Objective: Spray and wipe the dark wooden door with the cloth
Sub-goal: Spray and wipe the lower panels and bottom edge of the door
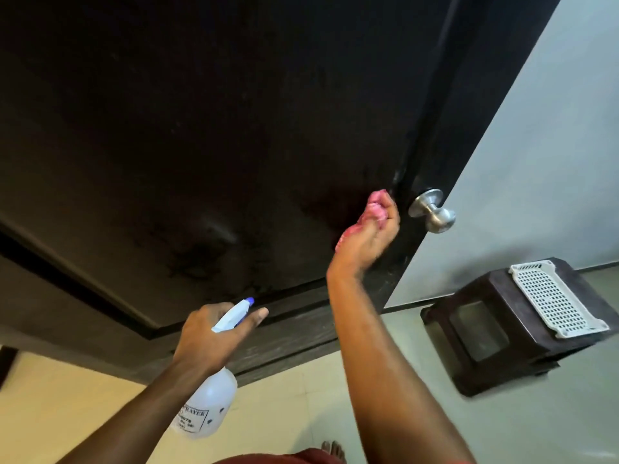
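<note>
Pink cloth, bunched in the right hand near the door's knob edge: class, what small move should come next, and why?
Probably sweep the cloth left and down across the door towards the dark wet-looking blotches. The right hand grips it at the panel's edge beside the knob, while those blotches lie nearer the spray bottle held in the left hand.

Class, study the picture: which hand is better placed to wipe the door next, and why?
Right. The right hand grips the pink cloth at the door, beside the knob; the left hand holds the spray bottle, lower down.
</note>
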